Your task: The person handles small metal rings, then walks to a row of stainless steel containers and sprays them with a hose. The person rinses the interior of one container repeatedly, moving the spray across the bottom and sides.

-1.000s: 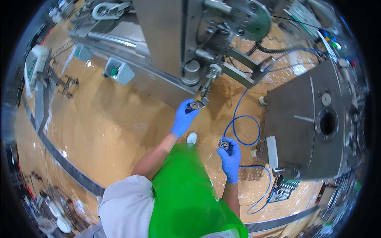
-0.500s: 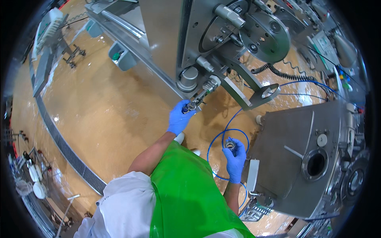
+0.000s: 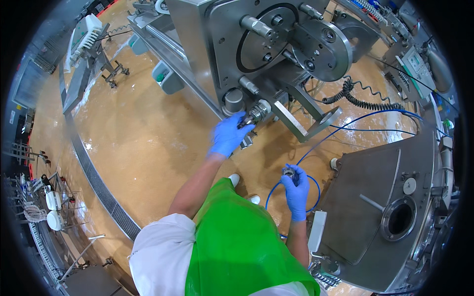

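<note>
Just above centre, the left hand, in a thin blue glove, curls its grip against a ribbed, cylindrical steel pipe fitting at its one o'clock; I cannot tell whether the fingers close around it. Towards four o'clock from centre, the right hand, gloved alike, pinches a small ring-shaped metal part in its grip. A flat-faced steel machine stands at twelve o'clock. A smooth blue hose loops over the glossy tan floor; a shiny green apron fills six o'clock.
</note>
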A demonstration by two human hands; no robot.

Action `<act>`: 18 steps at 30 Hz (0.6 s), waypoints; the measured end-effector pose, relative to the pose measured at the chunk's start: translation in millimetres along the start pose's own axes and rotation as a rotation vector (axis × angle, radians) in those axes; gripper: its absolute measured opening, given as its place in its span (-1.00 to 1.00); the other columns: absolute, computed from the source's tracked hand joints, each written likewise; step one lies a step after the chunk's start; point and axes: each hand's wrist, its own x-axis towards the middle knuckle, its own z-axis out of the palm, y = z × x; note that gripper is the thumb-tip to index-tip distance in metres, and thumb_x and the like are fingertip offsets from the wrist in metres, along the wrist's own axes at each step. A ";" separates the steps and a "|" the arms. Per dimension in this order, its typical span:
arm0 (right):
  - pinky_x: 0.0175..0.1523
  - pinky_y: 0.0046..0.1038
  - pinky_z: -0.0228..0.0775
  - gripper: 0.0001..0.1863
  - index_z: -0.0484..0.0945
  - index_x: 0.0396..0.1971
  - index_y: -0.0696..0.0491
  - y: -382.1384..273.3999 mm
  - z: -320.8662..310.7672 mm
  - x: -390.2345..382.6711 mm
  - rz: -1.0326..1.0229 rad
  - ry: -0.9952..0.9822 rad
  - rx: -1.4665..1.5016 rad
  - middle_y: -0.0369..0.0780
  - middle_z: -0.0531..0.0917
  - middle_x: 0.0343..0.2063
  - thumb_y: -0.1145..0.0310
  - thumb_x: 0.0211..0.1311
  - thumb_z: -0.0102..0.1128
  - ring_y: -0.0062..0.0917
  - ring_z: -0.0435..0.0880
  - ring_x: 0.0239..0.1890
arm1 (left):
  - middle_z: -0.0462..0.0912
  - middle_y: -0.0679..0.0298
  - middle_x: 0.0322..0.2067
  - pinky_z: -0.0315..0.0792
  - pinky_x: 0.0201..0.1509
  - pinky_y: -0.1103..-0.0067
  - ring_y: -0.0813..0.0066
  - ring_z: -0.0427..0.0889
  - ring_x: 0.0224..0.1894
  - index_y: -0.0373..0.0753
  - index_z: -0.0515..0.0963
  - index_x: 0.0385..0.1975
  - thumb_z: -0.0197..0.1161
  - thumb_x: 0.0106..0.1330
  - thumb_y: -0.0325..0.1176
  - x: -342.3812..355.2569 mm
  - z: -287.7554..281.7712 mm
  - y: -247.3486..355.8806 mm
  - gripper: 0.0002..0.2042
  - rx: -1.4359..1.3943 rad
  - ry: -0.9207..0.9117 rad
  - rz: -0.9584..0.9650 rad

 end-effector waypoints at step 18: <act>-0.38 -0.70 0.33 -0.63 0.48 -0.08 0.07 61.8 103.2 51.4 0.070 -0.226 -0.033 -0.35 0.55 -0.36 0.35 0.05 0.20 -0.77 0.43 -0.43 | 0.53 0.25 -0.24 0.45 -0.18 0.60 0.58 0.49 -0.20 -0.19 0.30 0.08 0.19 0.14 -0.45 -78.2 50.6 -66.5 -0.54 -0.819 -0.315 -0.055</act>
